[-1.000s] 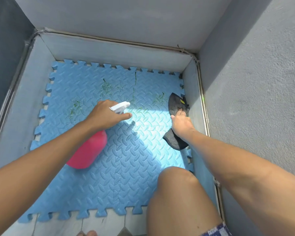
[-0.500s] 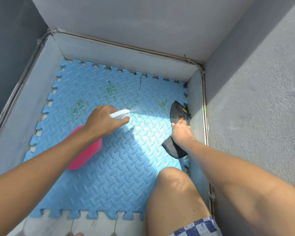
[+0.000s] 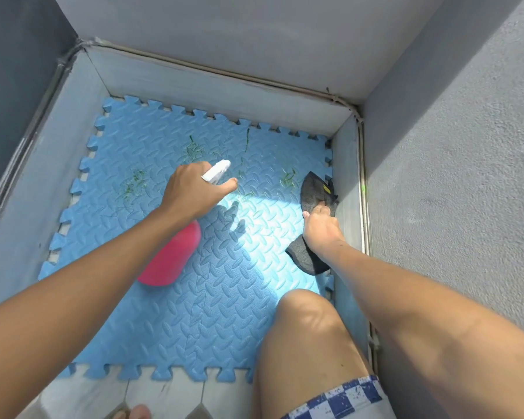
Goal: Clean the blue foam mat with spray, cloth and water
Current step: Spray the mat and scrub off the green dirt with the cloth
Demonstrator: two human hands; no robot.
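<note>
The blue foam mat of interlocking tiles covers the floor of a walled corner, with green smears across its far half. My left hand grips a pink spray bottle with a white nozzle that points at the far smears; the forefinger is stretched out past the trigger. My right hand presses down on a dark grey cloth at the mat's right edge, against the skirting. No water container is in view.
Grey walls close in on the left, far and right sides, with a light skirting along their base. My bare right knee bends over the mat's near right corner. White floor tiles and toes show at the bottom.
My left hand with the bottle has shifted slightly toward the far smears, and the forefinger now sticks out straighter. The right hand stays on the cloth. The camera has tilted a little.
</note>
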